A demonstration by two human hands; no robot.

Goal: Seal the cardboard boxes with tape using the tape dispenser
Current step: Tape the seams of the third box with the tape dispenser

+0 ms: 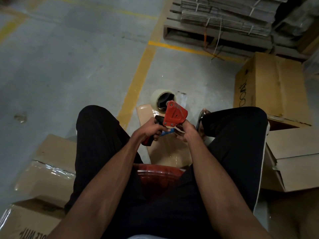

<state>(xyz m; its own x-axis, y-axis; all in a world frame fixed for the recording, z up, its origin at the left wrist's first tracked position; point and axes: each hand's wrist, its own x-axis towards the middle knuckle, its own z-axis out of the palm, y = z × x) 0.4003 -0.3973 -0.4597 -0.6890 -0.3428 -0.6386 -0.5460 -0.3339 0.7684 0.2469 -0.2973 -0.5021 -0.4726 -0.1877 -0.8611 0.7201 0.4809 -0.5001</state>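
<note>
Both hands are busy above the cardboard box [170, 152] between your knees: left hand [149, 131] grips the tape dispenser [173, 115] handle, right hand [185, 132] pinches at its mouth, so draw the tape end out straight

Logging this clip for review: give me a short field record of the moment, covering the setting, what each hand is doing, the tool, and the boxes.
setting: seated person, concrete floor with yellow lines
left hand: grips the dispenser handle
right hand: fingers at the dispenser's front end
tape dispenser: red, held between the knees, clear tape roll mounted
box between legs: glossy tape on top
other boxes: left, right
background: pallet of flat cardboard
</note>
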